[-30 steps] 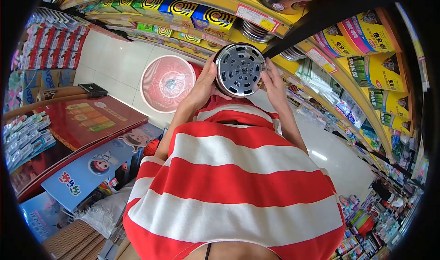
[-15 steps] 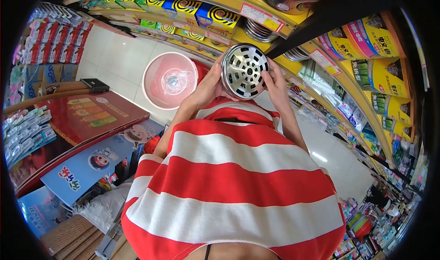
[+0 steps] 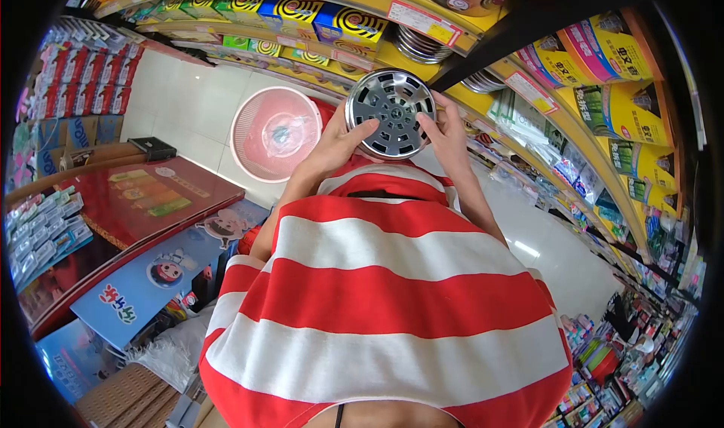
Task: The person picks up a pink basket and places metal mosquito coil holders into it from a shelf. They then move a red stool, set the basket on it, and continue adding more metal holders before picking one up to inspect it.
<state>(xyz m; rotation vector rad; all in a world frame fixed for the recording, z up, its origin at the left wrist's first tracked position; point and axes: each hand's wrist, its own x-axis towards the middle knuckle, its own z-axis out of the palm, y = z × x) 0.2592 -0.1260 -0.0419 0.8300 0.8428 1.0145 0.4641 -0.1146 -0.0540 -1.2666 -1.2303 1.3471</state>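
Gripping round metal tin (image 3: 391,113), left hand (image 3: 335,147), right hand (image 3: 446,138).

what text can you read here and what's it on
Nothing reads clearly.
Tin: no text visible.
Price tags: too small to read.
Yellow packs: Chinese characters, too blurred to quote.
Blue board: stylised characters, unreadable.
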